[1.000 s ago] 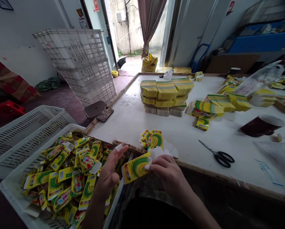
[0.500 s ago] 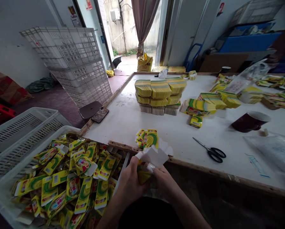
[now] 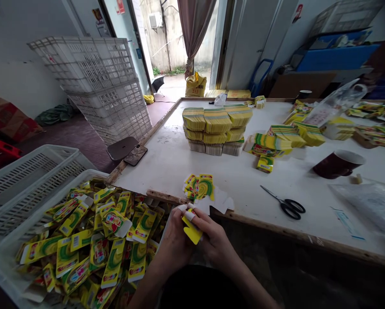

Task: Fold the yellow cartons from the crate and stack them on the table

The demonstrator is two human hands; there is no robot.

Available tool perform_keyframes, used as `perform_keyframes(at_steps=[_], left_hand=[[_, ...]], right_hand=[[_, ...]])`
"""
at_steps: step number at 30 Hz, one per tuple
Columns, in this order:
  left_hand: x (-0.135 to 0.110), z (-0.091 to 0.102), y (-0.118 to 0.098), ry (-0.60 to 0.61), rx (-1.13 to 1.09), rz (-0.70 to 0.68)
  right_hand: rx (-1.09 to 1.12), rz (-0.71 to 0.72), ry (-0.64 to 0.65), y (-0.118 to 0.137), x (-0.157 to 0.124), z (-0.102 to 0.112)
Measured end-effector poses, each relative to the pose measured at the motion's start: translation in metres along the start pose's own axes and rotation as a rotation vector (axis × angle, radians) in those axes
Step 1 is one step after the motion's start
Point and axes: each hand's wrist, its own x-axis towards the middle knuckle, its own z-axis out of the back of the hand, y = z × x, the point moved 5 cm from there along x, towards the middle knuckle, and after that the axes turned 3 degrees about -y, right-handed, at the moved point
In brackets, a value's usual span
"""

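Note:
Both hands meet just in front of the table's near edge around a small yellow carton (image 3: 192, 229). My left hand (image 3: 178, 236) is closed on its left side, and my right hand (image 3: 213, 238) grips it from the right. White coverings show on several fingertips. The fingers hide part of the carton. Beyond them, on the table edge, lie flat yellow-green cartons (image 3: 205, 186) with white flaps (image 3: 223, 199) spread to the right. At lower left a white plastic crate (image 3: 5, 266) is full of loose yellow cartons (image 3: 111, 257).
On the white table (image 3: 160, 165) are stacked carton bundles (image 3: 215, 128), black-handled scissors (image 3: 292, 209), a dark red mug (image 3: 337, 164), a phone (image 3: 135, 155) and a clear plastic bag (image 3: 369, 206). Tall white crates (image 3: 99, 86) stand at left, by the doorway.
The carton in my hands has turned: its white unfolded panel faced up before, and now its yellow side shows. My right hand has come up and in against my left.

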Motion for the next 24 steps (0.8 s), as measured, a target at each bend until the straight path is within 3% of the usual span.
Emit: perform_keyframes(at_steps=[2,4,8,13,15,18,20,21,23,24], left_hand=[[-0.001,0.007,0.002,-0.016,0.035,0.058],[-0.001,0.015,0.001,0.0,0.053,0.086],[0.001,0.027,-0.002,0.072,0.088,0.082],[0.008,0.032,-0.004,0.166,0.053,0.1],[0.012,0.031,-0.007,0.16,0.072,0.078],[0.013,0.028,-0.007,0.116,0.073,0.1],[0.011,0.029,0.001,0.036,-0.043,0.175],[0.009,0.034,0.007,-0.058,-0.117,0.222],[0.002,0.054,0.023,-0.391,-0.148,0.284],[-0.005,0.067,0.029,-0.589,-0.079,0.288]], right_hand=[[-0.046,0.015,-0.072,-0.006,0.0,0.004],[-0.116,0.043,-0.059,-0.008,0.001,0.005],[-0.235,0.053,0.12,-0.004,0.008,0.008],[-0.193,0.014,0.298,0.01,0.02,0.022],[-0.17,-0.01,0.258,0.009,0.022,0.023],[-0.106,-0.04,0.071,0.004,0.021,0.016],[-0.019,-0.078,-0.111,-0.002,0.016,0.011],[0.017,-0.115,-0.209,-0.005,0.012,0.012],[0.018,-0.238,-0.313,-0.016,0.002,0.013],[-0.021,-0.307,-0.3,-0.022,-0.003,0.014]])
